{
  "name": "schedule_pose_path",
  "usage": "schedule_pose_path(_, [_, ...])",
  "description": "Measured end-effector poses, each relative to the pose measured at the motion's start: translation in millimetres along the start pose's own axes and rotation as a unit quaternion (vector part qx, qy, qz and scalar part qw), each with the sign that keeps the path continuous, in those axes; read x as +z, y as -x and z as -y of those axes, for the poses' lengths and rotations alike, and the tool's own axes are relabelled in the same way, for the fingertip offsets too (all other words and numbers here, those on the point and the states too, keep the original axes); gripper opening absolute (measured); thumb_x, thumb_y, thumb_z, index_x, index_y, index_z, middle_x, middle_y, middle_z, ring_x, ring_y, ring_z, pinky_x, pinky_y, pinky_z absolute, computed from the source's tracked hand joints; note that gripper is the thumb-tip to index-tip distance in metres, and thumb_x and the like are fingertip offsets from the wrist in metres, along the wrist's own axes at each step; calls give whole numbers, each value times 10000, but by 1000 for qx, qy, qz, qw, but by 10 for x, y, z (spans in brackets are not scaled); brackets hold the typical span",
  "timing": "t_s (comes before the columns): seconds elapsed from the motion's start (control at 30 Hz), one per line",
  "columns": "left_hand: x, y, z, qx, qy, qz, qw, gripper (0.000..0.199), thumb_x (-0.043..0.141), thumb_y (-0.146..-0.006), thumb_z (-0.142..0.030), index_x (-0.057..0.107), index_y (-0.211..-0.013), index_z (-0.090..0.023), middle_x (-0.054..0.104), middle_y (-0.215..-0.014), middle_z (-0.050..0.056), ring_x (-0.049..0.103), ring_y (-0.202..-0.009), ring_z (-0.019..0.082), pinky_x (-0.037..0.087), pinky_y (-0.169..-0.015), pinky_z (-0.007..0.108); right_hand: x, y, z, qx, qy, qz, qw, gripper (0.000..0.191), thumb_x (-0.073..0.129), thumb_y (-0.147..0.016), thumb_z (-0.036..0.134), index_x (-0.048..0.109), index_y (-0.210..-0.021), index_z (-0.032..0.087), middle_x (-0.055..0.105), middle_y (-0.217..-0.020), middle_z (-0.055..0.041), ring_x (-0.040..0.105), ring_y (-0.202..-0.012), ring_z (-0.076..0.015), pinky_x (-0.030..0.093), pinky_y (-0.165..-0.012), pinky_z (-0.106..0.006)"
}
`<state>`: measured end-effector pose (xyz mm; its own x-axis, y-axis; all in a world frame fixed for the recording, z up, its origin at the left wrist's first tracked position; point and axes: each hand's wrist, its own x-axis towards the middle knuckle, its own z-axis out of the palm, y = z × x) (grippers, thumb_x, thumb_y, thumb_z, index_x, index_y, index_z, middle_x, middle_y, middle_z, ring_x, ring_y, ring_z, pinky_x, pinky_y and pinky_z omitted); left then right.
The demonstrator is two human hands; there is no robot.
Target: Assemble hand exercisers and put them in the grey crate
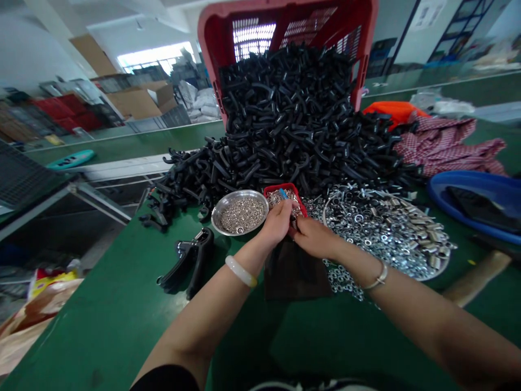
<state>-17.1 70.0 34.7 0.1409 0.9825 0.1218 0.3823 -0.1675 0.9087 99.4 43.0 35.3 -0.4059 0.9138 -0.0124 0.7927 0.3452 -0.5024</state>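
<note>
My left hand [279, 220] and my right hand [314, 237] meet above a dark flat pad [297, 277]. Both have their fingers closed around something small and dark, mostly hidden by the fingers. A small blue piece [283, 193] shows at the tips of my left hand. Just behind the hands is a red tray [303, 207] of small metal parts. Left of it stands a round metal bowl [215, 220] filled with tiny metal pieces. An assembled black hand-grip exerciser [189, 260] lies on the table to the left.
A red crate [209, 54] spills a large heap of black plastic handles [293, 125] over the green table [122, 320]. On the right are a wide dish of metal springs and nuts [386, 233], a blue basin [442, 184], a wooden-handled hammer [478, 278] and a checked cloth [451, 144].
</note>
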Motion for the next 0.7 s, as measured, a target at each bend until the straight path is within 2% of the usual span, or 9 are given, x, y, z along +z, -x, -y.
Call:
schedule_pose_path(0.07, [-39, -14, 10, -19, -9, -13, 1000, 478, 155, -914, -395, 573, -1029, -193, 606, -1012, 50, 543, -948, 156, 403, -847, 281, 85, -18, -41, 51, -142, -4, 989, 282, 392, -857, 403, 505, -788, 155, 589, -670, -42, 565, -553, -142, 405, -502, -244])
schedule_pose_path(0.1, [-73, -12, 19, -18, -21, -18, 999, 527, 117, -912, -422, 560, -1071, -184, 605, -1034, 68, 548, -958, 166, 407, -848, 295, 126, -27, -61, 82, -224, -11, 971, 295, 393, -855, 431, 501, -806, 161, 557, -610, -6, 519, -465, -114, 387, -438, -227])
schedule_pose_path(0.2, [-186, 67, 46, 24, -109, 4, 994, 606, 134, -873, -543, 554, -1095, -167, 592, -1095, 109, 547, -993, 217, 408, -859, 352, 197, -61, -119, 145, -430, -54, 890, 315, 444, -821, 480, 495, -884, 176, 485, -520, 58, 395, -334, -68, 293, -307, -185])
schedule_pose_path(0.3, [-211, 243, 49, 60, -258, 25, 964, 721, 406, -702, -699, 487, -1183, -167, 544, -1175, 143, 501, -1058, 300, 368, -894, 428, 220, -89, -141, 146, -551, -103, 815, 307, 522, -784, 455, 525, -916, 179, 569, -614, 29, 496, -437, -81, 368, -359, -179])
schedule_pose_path(0.4, [-131, 401, 27, 59, -376, -18, 925, 958, 543, -528, -746, 395, -1252, -135, 496, -1210, 188, 444, -1091, 371, 306, -916, 488, 274, -81, -108, 143, -620, -114, 763, 314, 494, -811, 427, 542, -1006, 186, 646, -885, -36, 612, -731, -139, 493, -562, -231])
schedule_pose_path(0.53, [-37, 472, 29, 63, -433, -15, 899, 997, 520, -528, -754, 356, -1265, -103, 481, -1212, 209, 447, -1067, 380, 300, -897, 493, 402, -16, -57, 117, -638, -56, 759, 384, 353, -881, 417, 505, -1127, 165, 609, -1083, -89, 577, -977, -174, 489, -785, -292])
schedule_pose_path(0.63, [-14, 482, 86, 70, -440, -5, 895, 1009, 529, -506, -752, 366, -1246, -87, 507, -1171, 208, 470, -1037, 369, 328, -878, 477, 450, 46, -83, 100, -638, -29, 763, 371, 324, -894, 394, 509, -1116, 162, 610, -1081, -90, 580, -962, -157, 472, -812, -289])
schedule_pose_path(0.7, [-13, 489, 139, 66, -437, 1, 897, 1007, 546, -486, -746, 385, -1218, -73, 542, -1105, 202, 504, -988, 356, 363, -846, 462, 405, 82, -154, 98, -607, 10, 789, 369, 311, -895, 400, 536, -1070, 167, 639, -996, -84, 603, -878, -153, 485, -754, -292])
